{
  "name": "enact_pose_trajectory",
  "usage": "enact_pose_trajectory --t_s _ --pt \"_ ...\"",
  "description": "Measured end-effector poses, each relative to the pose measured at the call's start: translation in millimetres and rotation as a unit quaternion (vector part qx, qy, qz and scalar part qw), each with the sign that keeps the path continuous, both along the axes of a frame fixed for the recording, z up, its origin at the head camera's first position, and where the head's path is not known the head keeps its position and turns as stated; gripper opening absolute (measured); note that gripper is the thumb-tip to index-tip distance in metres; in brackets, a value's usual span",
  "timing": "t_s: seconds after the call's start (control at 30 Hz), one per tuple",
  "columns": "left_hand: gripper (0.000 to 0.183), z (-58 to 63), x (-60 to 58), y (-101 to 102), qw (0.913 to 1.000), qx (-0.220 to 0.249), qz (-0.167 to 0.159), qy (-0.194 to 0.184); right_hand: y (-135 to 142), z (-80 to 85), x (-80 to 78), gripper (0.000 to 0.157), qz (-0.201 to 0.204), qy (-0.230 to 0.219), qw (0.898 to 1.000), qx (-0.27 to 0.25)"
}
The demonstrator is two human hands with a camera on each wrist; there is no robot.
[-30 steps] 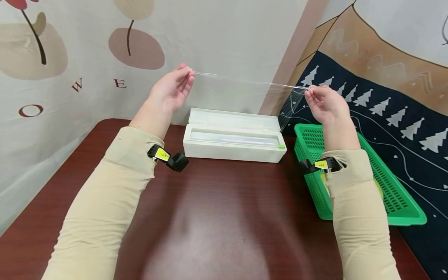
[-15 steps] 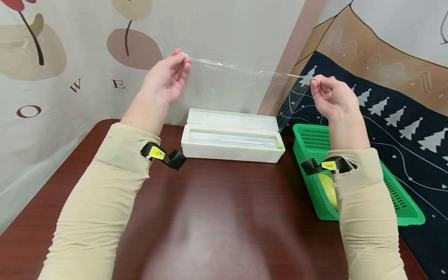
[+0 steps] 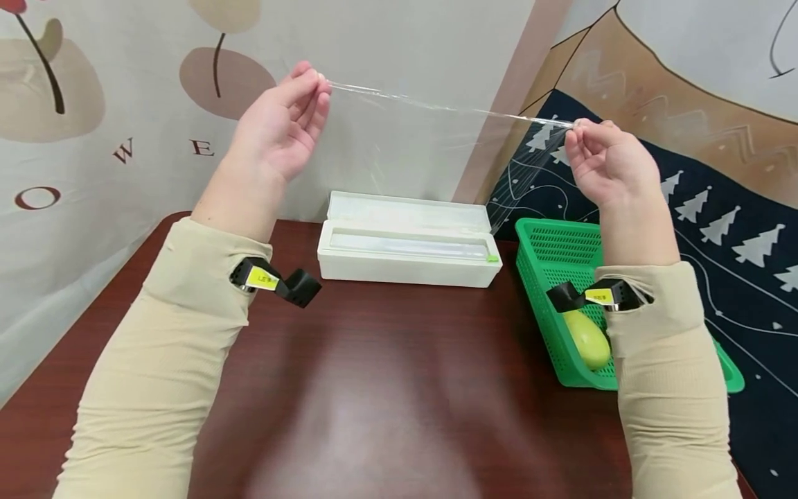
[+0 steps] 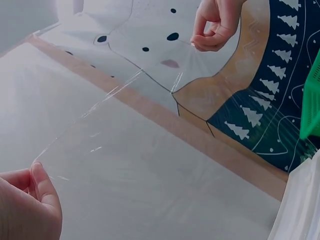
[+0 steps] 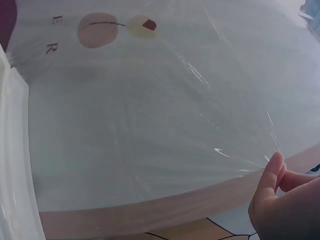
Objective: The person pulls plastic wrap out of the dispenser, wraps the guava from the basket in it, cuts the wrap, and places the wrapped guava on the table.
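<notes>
A clear sheet of cling film (image 3: 424, 105) is stretched between two raised hands, its top edge glinting. My left hand (image 3: 283, 125) pinches one upper corner between thumb and fingertips. The other corner is pinched by my right hand (image 3: 614, 163), a little lower in the head view. Below the film stands a white cling film dispenser box (image 3: 408, 267) with its lid (image 3: 408, 213) raised; the sheet runs down toward it. In the right wrist view the film (image 5: 197, 75) spreads wide from the fingertips, with creases fanning out at the pinched corner.
A green perforated basket (image 3: 542, 305) stands on the right, partly behind the right forearm, with a yellow-green fruit-like object (image 3: 587, 339) in it. Both rest on the dark wooden table (image 3: 374, 388). Patterned cloths (image 3: 386, 41) hang behind and at the right.
Both hands have risen and moved farther apart, drawing the film higher above the box. More of the yellow-green object in the basket shows as the right forearm has shifted right.
</notes>
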State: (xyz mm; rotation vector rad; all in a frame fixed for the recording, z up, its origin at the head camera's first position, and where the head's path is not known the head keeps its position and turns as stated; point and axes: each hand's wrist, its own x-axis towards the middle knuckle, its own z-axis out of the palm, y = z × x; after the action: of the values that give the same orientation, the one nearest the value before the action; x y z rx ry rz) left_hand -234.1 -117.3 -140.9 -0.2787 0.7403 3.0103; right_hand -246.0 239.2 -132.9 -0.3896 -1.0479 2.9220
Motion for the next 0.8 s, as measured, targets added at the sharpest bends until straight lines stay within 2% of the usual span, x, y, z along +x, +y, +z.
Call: enact_pose_trajectory --t_s 0.17,0.23,0.33,0.37,0.4,0.43,0.47,0.5,0.53,0.57,0.63,0.67,0.7,0.73,0.77,0.8 --pt "0.016 2.0 7.4 -2.0 0.9999 -0.004 -0.005 0.013 3.9 4.0 4.3 0.026 0.012 0.031 0.999 0.011" --pt "0.018 2.0 9.9 -2.9 0.9995 -0.010 -0.007 0.028 3.5 5.2 7.4 0.024 0.011 0.053 0.998 0.029" --pt "0.021 -0.5 16.3 -3.4 0.9947 -0.065 -0.019 0.078 2.3 5.0 14.5 0.024 0.005 0.085 0.994 0.073" --pt "0.022 -2.1 19.4 -3.2 0.9894 -0.100 -0.024 0.102 2.1 4.6 17.5 0.021 0.002 0.098 0.991 0.093" --pt "0.025 -3.8 23.0 -3.0 0.9799 -0.149 -0.030 0.129 1.9 3.9 20.5 0.018 -0.001 0.113 0.987 0.114" --pt "0.028 -5.5 26.9 -2.7 0.9643 -0.212 -0.030 0.156 1.8 3.1 23.7 0.015 0.000 0.129 0.983 0.132" --pt "0.032 -6.9 30.8 -2.3 0.9411 -0.284 -0.026 0.182 1.7 2.0 26.8 0.012 0.005 0.146 0.978 0.147" --pt "0.035 -7.9 34.5 -1.8 0.9104 -0.361 -0.017 0.201 1.7 0.8 29.8 0.009 0.013 0.165 0.973 0.158" --pt "0.038 -9.0 37.9 -1.4 0.8690 -0.444 -0.003 0.219 1.9 -0.7 32.4 0.007 0.025 0.187 0.967 0.169" --pt "0.040 -10.3 41.0 -0.5 0.8192 -0.523 0.015 0.234 2.0 -2.4 34.9 0.005 0.041 0.208 0.961 0.177" --pt "0.039 -13.1 45.5 1.2 0.6991 -0.665 0.060 0.256 2.6 -7.0 40.4 0.009 0.070 0.251 0.941 0.216" --pt "0.035 -14.9 46.9 1.9 0.6398 -0.716 0.081 0.267 3.4 -9.8 43.0 0.011 0.077 0.269 0.926 0.254" --pt "0.031 -17.1 48.0 2.3 0.5860 -0.755 0.099 0.277 4.3 -12.5 46.1 0.014 0.076 0.281 0.906 0.306" --pt "0.026 -19.5 48.7 2.2 0.5406 -0.782 0.117 0.287 5.4 -14.9 49.7 0.018 0.063 0.288 0.876 0.382" --pt "0.021 -21.9 49.3 1.7 0.5052 -0.799 0.132 0.298 5.8 -17.3 53.2 0.020 0.041 0.287 0.832 0.473" --pt "0.016 -24.2 49.7 0.7 0.4782 -0.810 0.145 0.308 6.1 -19.3 56.6 0.022 0.013 0.278 0.776 0.566"
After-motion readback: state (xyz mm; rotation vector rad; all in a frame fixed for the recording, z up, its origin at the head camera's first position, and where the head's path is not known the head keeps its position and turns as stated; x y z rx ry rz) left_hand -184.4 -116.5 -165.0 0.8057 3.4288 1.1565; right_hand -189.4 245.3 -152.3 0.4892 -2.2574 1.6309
